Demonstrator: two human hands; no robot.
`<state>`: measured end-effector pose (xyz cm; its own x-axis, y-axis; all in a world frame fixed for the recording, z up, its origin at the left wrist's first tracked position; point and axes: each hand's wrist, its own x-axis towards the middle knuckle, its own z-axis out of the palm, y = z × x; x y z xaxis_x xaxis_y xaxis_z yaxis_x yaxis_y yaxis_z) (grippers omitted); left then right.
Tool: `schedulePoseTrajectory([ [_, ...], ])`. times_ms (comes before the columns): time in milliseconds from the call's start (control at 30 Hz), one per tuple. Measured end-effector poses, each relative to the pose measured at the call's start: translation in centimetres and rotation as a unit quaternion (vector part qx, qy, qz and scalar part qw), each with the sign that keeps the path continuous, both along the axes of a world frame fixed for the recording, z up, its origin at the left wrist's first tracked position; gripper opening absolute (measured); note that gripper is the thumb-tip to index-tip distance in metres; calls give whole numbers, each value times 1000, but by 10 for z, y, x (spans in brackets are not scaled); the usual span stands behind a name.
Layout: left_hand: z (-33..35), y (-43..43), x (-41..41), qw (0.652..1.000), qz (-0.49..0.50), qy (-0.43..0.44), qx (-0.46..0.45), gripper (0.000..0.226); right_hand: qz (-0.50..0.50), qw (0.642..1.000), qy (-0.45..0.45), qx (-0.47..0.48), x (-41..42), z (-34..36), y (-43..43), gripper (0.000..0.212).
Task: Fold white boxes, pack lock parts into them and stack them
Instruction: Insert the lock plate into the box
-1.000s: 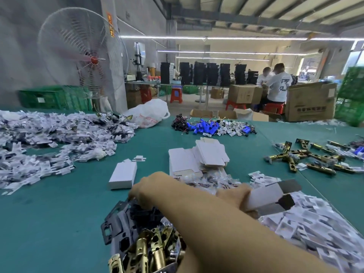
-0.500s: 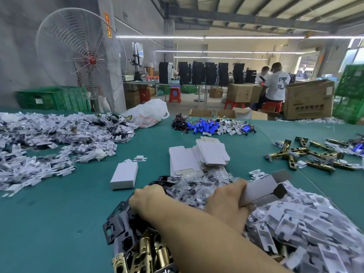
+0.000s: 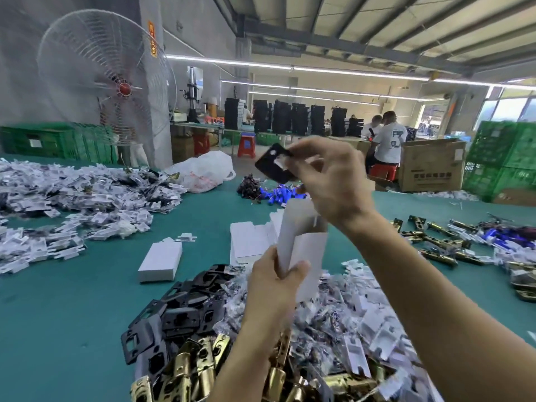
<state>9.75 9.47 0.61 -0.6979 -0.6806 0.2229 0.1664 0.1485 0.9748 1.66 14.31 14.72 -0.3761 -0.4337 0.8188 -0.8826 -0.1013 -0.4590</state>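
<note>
White folded cardboard box (image 3: 307, 256) stands upright, mouth up, above the heap of lock parts (image 3: 348, 323), its lower end pinched by the left hand (image 3: 272, 288). The right hand (image 3: 333, 181) grips a flat black metal plate (image 3: 266, 166) just above. Line the plate's narrow edge up with the mouth before letting it slide in.

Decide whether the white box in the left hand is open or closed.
Open: the box has its top flap raised and its shadowed inside showing.

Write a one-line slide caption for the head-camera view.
Left hand holds an open white box while the right hand pinches a black plate above it.
</note>
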Motion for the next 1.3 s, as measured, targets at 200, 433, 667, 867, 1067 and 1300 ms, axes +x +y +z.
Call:
schedulePoseTrajectory([
  [200, -1, -4, 3, 996, -50, 34, 68, 19, -77, 993, 91, 5, -30, -20, 73, 22],
  [433, 0, -2, 2, 994, -80, 11, 80, 23, -83, 989, 65, 103, -37, -50, 71, 16],
  [667, 2, 1, 2, 986, -136, 6, 99, 32, -67, 975, 107, 183, -27, -35, 71, 15],
  [867, 6, 3, 5, 986, -131, 54, 90, 34, -78, 955, 168, 230, -10, -25, 73, 11],
  [1067, 13, 7, 7, 984, -101, 138, 57, 31, -58, 943, 262, 195, 6, -10, 78, 10],
  [1300, 18, 13, 9, 976, -112, 187, 27, 30, -70, 951, 281, 107, 9, -15, 88, 8],
])
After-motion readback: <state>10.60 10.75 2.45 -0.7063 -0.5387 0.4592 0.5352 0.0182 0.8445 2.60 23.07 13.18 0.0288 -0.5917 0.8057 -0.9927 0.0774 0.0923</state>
